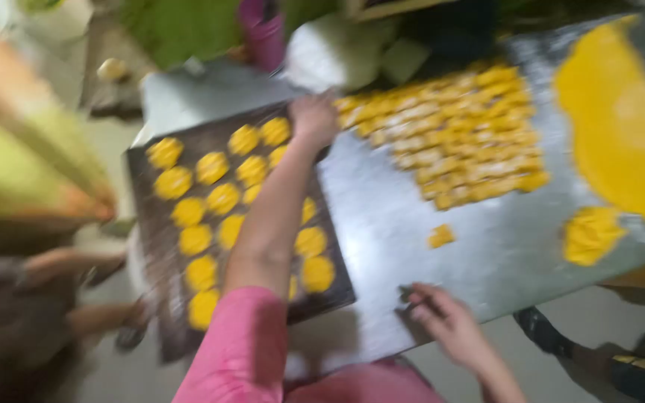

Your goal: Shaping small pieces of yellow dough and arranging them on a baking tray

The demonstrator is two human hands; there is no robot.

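The view is heavily blurred. A dark tray (160, 224) holding several round yellow dough pieces (222, 198) lies on the left part of a metal table (412, 224). My left hand (313, 119), on a pink-sleeved arm stretched across the tray, is curled at the tray's far right corner and seems to grip its edge. My right hand (446, 319) rests at the table's near edge, its fingertips on a small dark thing (406, 292) that I cannot make out.
Several small yellow cut pieces (457, 134) cover the table's middle. A big yellow dough sheet (621, 127) and a yellow lump (590, 235) lie at the right. Another person's arms (76, 263) reach toward the tray's left side. Someone's sandalled feet (636, 362) stand at the lower right.
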